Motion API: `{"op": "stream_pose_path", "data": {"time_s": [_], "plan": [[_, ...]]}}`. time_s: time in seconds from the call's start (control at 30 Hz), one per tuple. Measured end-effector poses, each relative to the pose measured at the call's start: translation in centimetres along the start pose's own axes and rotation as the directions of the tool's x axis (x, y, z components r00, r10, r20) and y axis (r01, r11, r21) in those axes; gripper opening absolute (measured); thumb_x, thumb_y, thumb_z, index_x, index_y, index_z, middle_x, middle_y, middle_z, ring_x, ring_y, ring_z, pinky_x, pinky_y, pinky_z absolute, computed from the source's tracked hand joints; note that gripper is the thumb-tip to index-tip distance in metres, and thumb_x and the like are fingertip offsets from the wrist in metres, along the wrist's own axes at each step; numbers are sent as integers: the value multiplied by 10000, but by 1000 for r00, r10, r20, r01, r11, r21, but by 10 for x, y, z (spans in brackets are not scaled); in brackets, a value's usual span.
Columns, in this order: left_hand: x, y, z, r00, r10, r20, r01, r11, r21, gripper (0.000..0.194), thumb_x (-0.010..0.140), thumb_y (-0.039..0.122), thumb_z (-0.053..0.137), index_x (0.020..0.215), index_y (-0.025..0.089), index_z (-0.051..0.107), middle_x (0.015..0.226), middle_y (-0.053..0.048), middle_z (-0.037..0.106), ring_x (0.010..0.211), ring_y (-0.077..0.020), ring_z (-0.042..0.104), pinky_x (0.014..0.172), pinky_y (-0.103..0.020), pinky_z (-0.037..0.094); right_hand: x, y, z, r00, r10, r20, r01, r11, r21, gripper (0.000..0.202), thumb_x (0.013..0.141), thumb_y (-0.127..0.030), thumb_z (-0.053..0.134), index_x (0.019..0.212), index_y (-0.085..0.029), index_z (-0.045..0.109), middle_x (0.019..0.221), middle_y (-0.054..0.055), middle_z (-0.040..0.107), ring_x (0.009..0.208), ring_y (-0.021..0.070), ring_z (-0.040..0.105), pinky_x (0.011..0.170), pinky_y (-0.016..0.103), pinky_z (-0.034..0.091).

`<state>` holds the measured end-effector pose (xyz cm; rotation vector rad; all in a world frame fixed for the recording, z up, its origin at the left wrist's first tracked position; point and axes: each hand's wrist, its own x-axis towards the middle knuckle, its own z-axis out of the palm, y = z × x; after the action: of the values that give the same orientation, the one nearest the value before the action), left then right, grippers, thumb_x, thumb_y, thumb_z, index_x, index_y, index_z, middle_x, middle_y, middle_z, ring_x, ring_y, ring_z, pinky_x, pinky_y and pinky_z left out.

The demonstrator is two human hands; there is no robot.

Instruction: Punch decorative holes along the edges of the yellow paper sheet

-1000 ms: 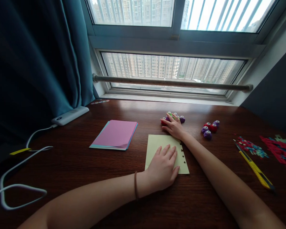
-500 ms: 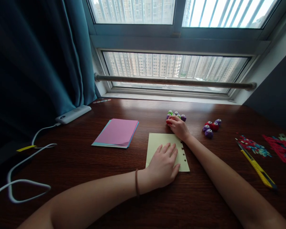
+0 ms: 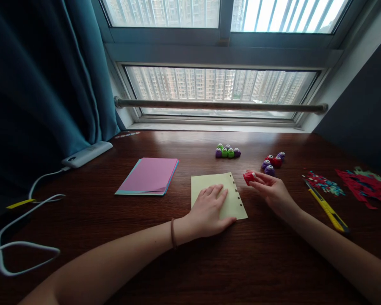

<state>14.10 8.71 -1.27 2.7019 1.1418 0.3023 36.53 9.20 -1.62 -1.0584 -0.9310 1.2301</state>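
My left hand (image 3: 211, 210) lies flat with spread fingers on a pale yellow sheet (image 3: 231, 190), whose right edge has a row of small star-shaped holes. Just right of the sheet, my right hand (image 3: 273, 190) pinches a small red punch (image 3: 249, 178) between thumb and fingers, above the dark wooden table. Beyond the sheet stands a group of green and purple punches (image 3: 227, 152). A second group, of red and purple punches (image 3: 276, 161), sits behind my right hand.
To the left lie a stack of pink and blue paper (image 3: 152, 174), a white power strip (image 3: 88, 154) and a looped white cable (image 3: 28, 242). At the right are a yellow cutter (image 3: 328, 209), small paper bits (image 3: 325, 184) and red paper scraps (image 3: 366, 186).
My right hand has come back from the far punch group towards the right, bringing a red punch. The sheet is turned slightly under my left hand. The whole view has shifted a little.
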Motion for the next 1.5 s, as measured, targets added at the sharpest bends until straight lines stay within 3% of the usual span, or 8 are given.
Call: {"op": "stream_pose_path", "data": {"time_s": [0.13, 0.37, 0.53, 0.63, 0.87, 1.03, 1.33, 1.5], "plan": [[0, 2, 2, 1000, -7, -2, 7, 1000, 19, 687, 818, 577, 501, 1341, 148, 381, 1389, -136, 324, 1265, -309, 289, 1051, -457, 251, -14, -5, -29, 1000, 18, -11, -20, 980, -196, 428, 581, -254, 810, 983, -186, 678, 993, 68, 677, 975, 256, 617, 965, 414, 436], [-1, 5, 5, 1000, 14, -19, -13, 997, 76, 615, 869, 533, 465, 1341, 148, 381, 1391, -135, 322, 1268, -294, 289, 1048, -441, 256, -31, -13, -19, 952, -42, 303, 181, 876, -447, 312, 722, -255, 699, 1021, -179, 655, 1027, 58, 658, 944, 216, 626, 878, 344, 510], [-1, 5, 5, 1000, -2, -11, 3, 996, 85, 574, 895, 500, 443, 1343, 147, 378, 1394, -129, 320, 1268, -287, 295, 1043, -439, 270, -33, -9, -20, 951, -64, 304, 238, 778, -581, 271, 727, -239, 672, 989, -170, 660, 986, 54, 661, 907, 211, 629, 870, 352, 516], [-1, 5, 5, 1000, -8, -8, 8, 996, 83, 565, 903, 495, 430, 1346, 150, 374, 1396, -127, 319, 1270, -283, 295, 1044, -440, 272, -34, -8, -18, 954, -59, 294, 234, 760, -606, 256, 721, -228, 670, 970, -171, 661, 963, 46, 668, 887, 209, 635, 857, 347, 521], [-2, 4, 6, 1000, -10, -13, 11, 996, 83, 555, 919, 488, 400, 1355, 147, 362, 1409, -123, 302, 1286, -277, 278, 1056, -437, 259, -38, -5, -13, 956, 7, 294, 154, 839, -522, 303, 706, -277, 709, 980, -168, 636, 954, 41, 670, 884, 199, 640, 853, 319, 526], [-2, 4, 7, 1000, -13, -15, 15, 996, 91, 554, 920, 485, 397, 1352, 141, 365, 1412, -121, 298, 1290, -273, 270, 1057, -434, 260, -39, -5, -12, 956, -5, 293, 162, 840, -517, 303, 706, -283, 713, 975, -169, 634, 940, 41, 672, 861, 195, 644, 829, 311, 533], [-2, 4, 6, 999, -35, -9, 36, 994, 102, 576, 909, 498, 411, 1359, 144, 354, 1412, -138, 290, 1294, -279, 264, 1056, -437, 250, -39, -8, -13, 918, -127, 376, 359, 674, -646, 214, 735, -201, 674, 947, -207, 643, 919, 21, 642, 787, 161, 606, 719, 278, 512], [-2, 5, 7, 999, -50, -10, 51, 993, 109, 583, 906, 504, 413, 1361, 144, 351, 1409, -142, 295, 1293, -279, 266, 1053, -438, 253, -40, -9, -12, 902, -131, 412, 400, 616, -679, 204, 739, -224, 684, 940, -219, 651, 887, 18, 645, 777, 161, 600, 704, 274, 499]]}}
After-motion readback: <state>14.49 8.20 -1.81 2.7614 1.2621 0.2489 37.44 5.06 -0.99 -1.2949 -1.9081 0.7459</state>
